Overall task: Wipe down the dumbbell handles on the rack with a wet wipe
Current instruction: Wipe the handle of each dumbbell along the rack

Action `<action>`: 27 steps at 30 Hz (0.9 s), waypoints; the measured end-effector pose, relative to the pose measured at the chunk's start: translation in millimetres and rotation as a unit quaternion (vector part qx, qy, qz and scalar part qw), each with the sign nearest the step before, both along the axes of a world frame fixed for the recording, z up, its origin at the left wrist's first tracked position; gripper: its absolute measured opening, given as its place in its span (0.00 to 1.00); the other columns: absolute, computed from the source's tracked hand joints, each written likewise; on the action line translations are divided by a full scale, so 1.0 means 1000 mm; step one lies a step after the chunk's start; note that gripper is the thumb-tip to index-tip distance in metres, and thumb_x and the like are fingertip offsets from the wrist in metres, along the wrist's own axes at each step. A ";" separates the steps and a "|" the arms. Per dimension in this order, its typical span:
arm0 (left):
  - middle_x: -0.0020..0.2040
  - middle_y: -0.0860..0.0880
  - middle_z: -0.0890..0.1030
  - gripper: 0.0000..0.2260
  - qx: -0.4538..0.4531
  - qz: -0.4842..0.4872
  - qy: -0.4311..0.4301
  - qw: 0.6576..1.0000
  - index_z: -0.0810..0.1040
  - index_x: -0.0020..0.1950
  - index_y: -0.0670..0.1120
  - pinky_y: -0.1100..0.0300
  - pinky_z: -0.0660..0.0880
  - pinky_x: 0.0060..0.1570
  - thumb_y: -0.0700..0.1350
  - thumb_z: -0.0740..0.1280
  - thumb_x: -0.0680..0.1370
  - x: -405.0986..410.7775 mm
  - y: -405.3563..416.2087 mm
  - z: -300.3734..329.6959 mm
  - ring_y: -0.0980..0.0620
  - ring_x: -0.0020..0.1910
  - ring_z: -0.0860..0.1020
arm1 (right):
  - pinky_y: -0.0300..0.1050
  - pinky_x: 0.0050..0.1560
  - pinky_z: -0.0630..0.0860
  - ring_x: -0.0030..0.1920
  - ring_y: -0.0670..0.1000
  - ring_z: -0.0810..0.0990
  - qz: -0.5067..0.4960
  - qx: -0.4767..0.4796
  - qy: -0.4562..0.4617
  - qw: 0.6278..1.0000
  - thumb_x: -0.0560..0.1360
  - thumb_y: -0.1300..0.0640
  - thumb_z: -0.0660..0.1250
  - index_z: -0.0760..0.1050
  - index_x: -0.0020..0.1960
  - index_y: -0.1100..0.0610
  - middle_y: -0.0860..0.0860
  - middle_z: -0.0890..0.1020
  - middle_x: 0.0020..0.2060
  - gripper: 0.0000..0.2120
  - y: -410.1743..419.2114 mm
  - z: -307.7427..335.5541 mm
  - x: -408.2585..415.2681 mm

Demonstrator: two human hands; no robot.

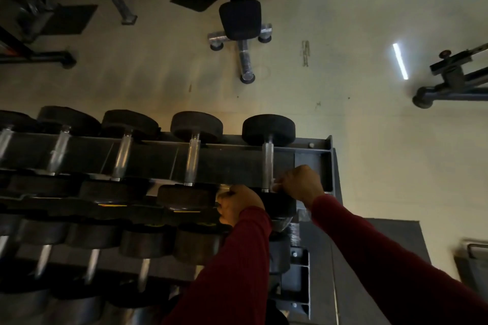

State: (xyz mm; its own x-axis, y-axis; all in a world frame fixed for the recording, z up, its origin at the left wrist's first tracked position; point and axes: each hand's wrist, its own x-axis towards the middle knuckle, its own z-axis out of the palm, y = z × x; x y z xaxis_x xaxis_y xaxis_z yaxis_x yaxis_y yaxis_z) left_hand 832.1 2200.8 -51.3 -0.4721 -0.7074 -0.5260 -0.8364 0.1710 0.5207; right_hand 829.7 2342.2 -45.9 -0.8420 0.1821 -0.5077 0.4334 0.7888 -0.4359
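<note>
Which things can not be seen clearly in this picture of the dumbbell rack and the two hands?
- Wet wipe: only a pale scrap shows at the right hand; curled fingers cover the rest, head view.
- Left hand: its own knuckles hide what it grips.
- Near end of the rightmost dumbbell handle: covered by the right hand.
- Yellow labels on the dumbbell ends: too dark and small to read.
- Lowest rack tier: blurred, cut off by the bottom edge.

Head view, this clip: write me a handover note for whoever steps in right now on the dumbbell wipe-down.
Right hand: curled at the near end of the rightmost top-row handle, something pale pinched at its fingertips, probably the wipe.
Left hand: curled against the near head of that dumbbell; what it grips is unclear.
Done: cannot tell which handles are wiped.
Left: likely the other handles on the rack.
</note>
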 end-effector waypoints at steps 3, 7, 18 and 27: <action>0.67 0.39 0.75 0.20 0.012 0.012 0.004 1.000 0.74 0.67 0.41 0.46 0.64 0.68 0.51 0.57 0.81 0.001 0.000 0.003 0.40 0.65 0.72 | 0.42 0.56 0.80 0.47 0.40 0.82 -0.005 -0.090 0.040 0.995 0.72 0.49 0.75 0.82 0.45 0.45 0.43 0.85 0.46 0.03 0.001 0.005 0.005; 0.67 0.40 0.75 0.21 0.035 0.019 0.007 0.999 0.73 0.68 0.41 0.46 0.66 0.66 0.51 0.59 0.79 0.001 -0.001 0.004 0.40 0.64 0.72 | 0.28 0.49 0.75 0.44 0.35 0.79 0.060 -0.076 0.085 0.992 0.73 0.53 0.75 0.84 0.50 0.48 0.43 0.85 0.50 0.06 0.000 0.012 0.002; 0.61 0.41 0.78 0.19 0.061 0.053 0.027 0.996 0.77 0.62 0.43 0.43 0.69 0.63 0.51 0.61 0.76 0.002 -0.001 0.007 0.40 0.59 0.75 | 0.49 0.66 0.75 0.58 0.47 0.81 0.258 -0.039 0.132 0.956 0.77 0.50 0.70 0.81 0.59 0.49 0.49 0.83 0.57 0.11 -0.016 0.019 -0.020; 0.60 0.41 0.78 0.19 0.052 0.037 0.026 0.998 0.77 0.62 0.44 0.41 0.69 0.62 0.52 0.59 0.77 0.005 0.001 0.008 0.40 0.58 0.75 | 0.37 0.60 0.75 0.54 0.46 0.83 0.247 -0.035 0.183 0.951 0.75 0.55 0.73 0.83 0.56 0.54 0.50 0.85 0.55 0.10 0.003 0.021 -0.008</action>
State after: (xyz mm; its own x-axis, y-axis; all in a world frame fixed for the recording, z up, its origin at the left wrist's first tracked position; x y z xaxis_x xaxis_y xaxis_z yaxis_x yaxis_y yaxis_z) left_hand 836.6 2201.4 -43.3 -0.4496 -0.6840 -0.5745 -0.8161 0.0530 0.5754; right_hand 821.5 2345.4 -24.9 -0.9387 -0.3056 -0.1597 -0.1745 0.8204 -0.5445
